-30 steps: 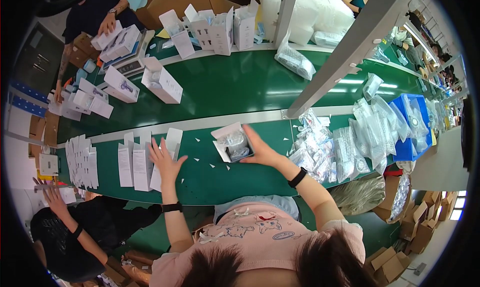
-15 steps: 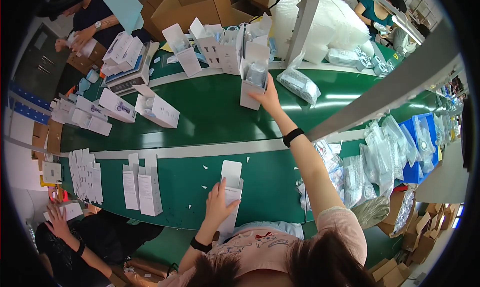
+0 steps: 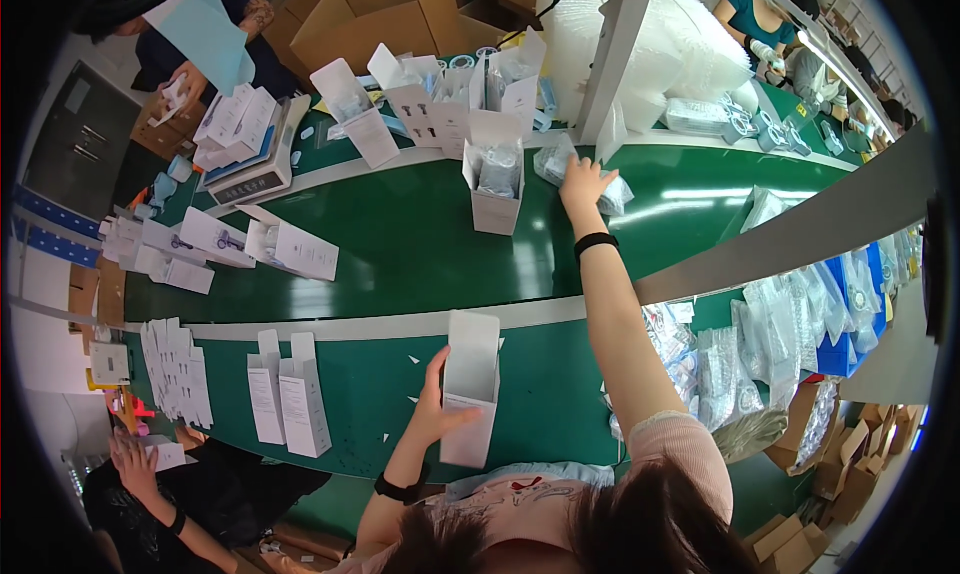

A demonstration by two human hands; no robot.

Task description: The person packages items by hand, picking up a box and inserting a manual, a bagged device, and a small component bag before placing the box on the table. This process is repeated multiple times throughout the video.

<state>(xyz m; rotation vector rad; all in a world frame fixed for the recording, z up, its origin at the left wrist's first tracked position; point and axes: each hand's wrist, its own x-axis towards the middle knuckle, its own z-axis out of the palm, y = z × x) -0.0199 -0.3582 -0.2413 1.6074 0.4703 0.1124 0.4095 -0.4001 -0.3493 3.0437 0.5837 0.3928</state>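
My left hand (image 3: 432,414) is wrapped round the side of a tall white carton (image 3: 470,379), its top flap raised, at the front edge of the green table. At the far side of the green belt, my right hand (image 3: 584,187) lies over a clear bubble-wrap pouch (image 3: 617,196) with its fingers curled onto it. Just left of that hand stands an open white carton (image 3: 494,214) with a clear-wrapped item (image 3: 497,172) inside. What the pouch contains cannot be made out.
More open white cartons stand at the belt's far edge (image 3: 372,139) and on its left (image 3: 300,251). Two upright cartons (image 3: 303,404) and a row of flat cartons (image 3: 178,374) are on the near table. Wrapped pouches (image 3: 775,324) and a blue bin (image 3: 838,354) lie right. A metal post (image 3: 780,224) slants across.
My right hand has let go of the filled carton and moved right onto the bubble-wrap pouch. The carton in my left hand has been raised and its opening now shows.
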